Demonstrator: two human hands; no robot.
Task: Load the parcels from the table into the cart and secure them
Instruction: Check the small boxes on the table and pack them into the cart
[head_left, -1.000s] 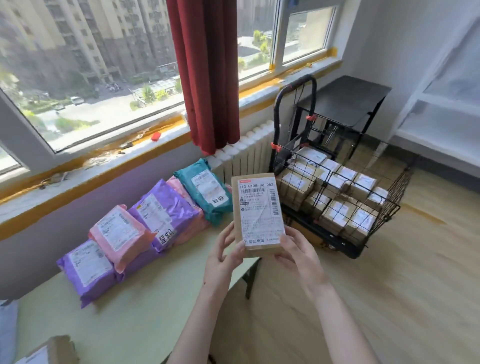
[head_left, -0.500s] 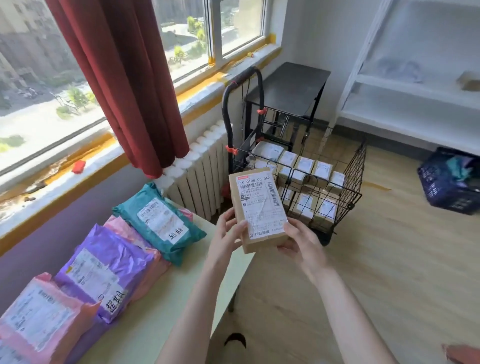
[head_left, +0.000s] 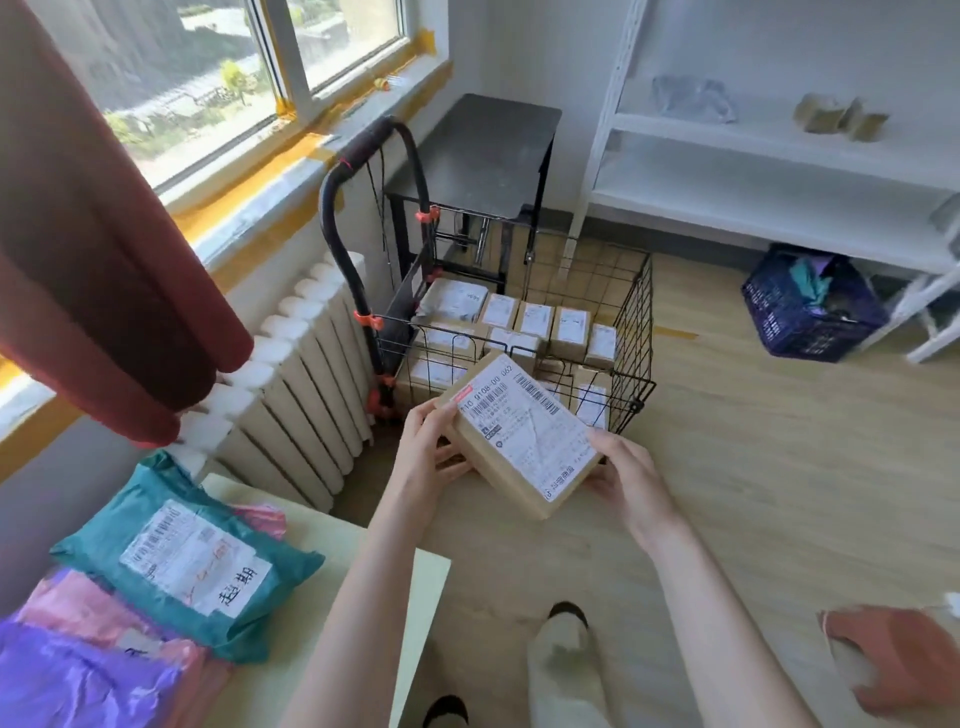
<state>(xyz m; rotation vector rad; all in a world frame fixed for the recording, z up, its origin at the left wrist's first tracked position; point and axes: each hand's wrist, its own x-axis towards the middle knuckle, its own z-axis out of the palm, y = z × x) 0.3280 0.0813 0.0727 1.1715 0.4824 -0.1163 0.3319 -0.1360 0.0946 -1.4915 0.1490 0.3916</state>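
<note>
Parcels: small cardboard boxes (head_left: 535, 319) already cover the floor of the wire cart (head_left: 636, 322). My grip, left hand (head_left: 426, 457) and right hand (head_left: 628, 478), holds one more stiff, labelled box (head_left: 524, 441) by its ends, in the air just before the cart. Soft, crinkly plastic mailers (head_left: 182, 556), teal, pink and purple, wait on the pale surface (head_left: 332, 561); strapping looks undone.

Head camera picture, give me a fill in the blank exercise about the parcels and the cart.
1. The left hand and right hand hold the box with its label facing ____.
2. The cart has wire walls coloured ____.
3. The crate on the floor is coloured ____.
Missing words: up; black; blue.
</note>
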